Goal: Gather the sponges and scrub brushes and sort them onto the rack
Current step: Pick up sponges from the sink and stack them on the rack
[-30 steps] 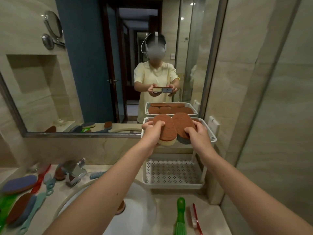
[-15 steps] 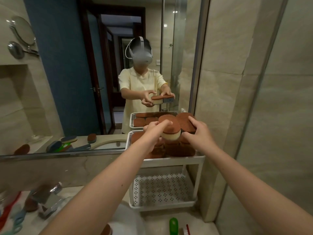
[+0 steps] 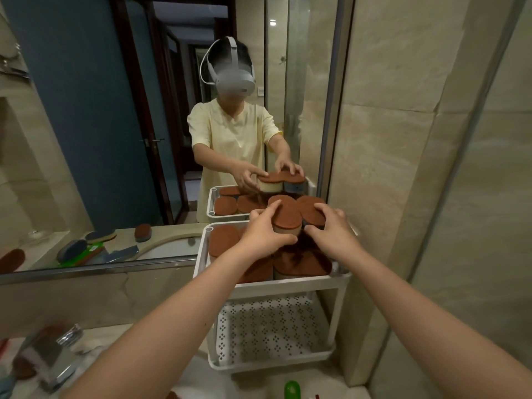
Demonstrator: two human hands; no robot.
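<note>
Here, a pale marble table runs under a wide wall mirror to a beige tiled wall, where a white plastic two-tier rack stands tight in the corner. Brown-topped oval sponges crowd its top tray to the rim; the perforated lower shelf is open-fronted. Just above the tray, the left hand grips a cream sponge with a brown pad and the right hand grips a grey-sided brown-topped sponge, the two sponges touching.

We face a bathroom corner
A wide mirror reflects a blue wall and a dark-framed door; a chrome faucet (blurred) sits lower left on the counter; marble tiles cover the right wall.
</note>
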